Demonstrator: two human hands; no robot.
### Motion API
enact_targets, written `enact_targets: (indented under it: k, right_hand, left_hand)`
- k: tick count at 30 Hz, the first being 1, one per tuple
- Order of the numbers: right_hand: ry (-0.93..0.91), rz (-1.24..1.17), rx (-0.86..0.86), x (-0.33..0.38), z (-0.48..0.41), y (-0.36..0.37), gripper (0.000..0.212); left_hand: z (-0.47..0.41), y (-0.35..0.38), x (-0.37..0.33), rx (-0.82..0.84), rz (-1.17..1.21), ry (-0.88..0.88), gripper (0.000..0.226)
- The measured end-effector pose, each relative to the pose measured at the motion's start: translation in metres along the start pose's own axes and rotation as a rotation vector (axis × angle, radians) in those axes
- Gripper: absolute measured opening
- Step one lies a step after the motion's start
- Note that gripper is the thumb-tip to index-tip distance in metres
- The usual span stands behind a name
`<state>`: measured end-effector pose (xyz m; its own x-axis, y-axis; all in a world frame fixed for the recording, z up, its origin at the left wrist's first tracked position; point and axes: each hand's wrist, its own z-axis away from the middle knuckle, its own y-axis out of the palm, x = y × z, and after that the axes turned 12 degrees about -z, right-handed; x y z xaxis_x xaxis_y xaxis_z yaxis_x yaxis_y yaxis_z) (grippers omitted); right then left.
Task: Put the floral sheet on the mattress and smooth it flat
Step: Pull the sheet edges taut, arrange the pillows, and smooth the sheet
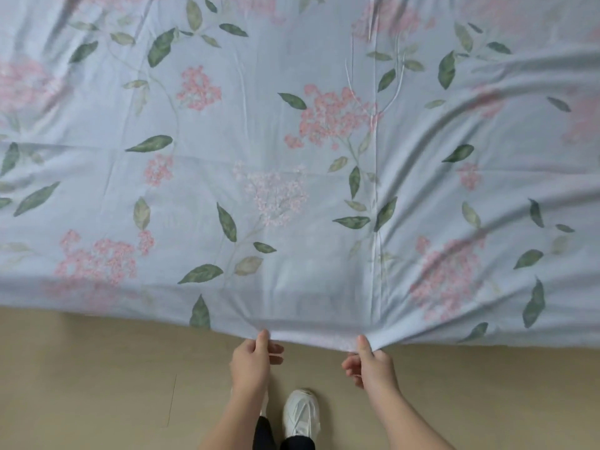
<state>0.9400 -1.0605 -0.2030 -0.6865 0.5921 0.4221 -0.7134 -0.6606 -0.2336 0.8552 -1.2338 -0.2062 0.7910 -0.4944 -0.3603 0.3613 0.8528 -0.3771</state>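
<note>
The pale blue floral sheet (pixel 292 141), printed with pink blossom clusters and green leaves and rippled at the right, is seen spread over the hidden mattress, its near hem pinched by the left hand (pixel 250 362) and the right hand (pixel 376 365) above the beige floor (pixel 97 368)

Pale blue sheet (pixel 292 141), pink-flowered, green-leaved

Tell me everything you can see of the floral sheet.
The floral sheet is thin pale blue cloth printed with pink flower clusters and green leaves. It lies spread wide, its near edge above the beige floor. Fold creases cross it; wrinkles fan out on the right. The left hand and right hand each pinch the near edge, gathering cloth at each grip.
</note>
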Motion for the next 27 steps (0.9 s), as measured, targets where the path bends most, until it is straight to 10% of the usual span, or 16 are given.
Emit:
enact_targets:
  k: [8, 21, 27]
  right_hand:
    - [0.135, -0.386, 0.027, 0.050, -0.027, -0.057, 0.045]
    - [-0.033, -0.047, -0.169, 0.031, -0.029, -0.083, 0.021]
    - [0.114, -0.290, -0.098, 0.056, -0.024, -0.093, 0.025]
  left_hand:
    - [0.009, 0.020, -0.023, 0.443, 0.055, -0.012, 0.039]
    - [0.018, 0.039, -0.024, 0.146, -0.274, 0.029, 0.038]
    - [0.020, 0.043, -0.045, 0.419, -0.311, -0.141, 0.035]
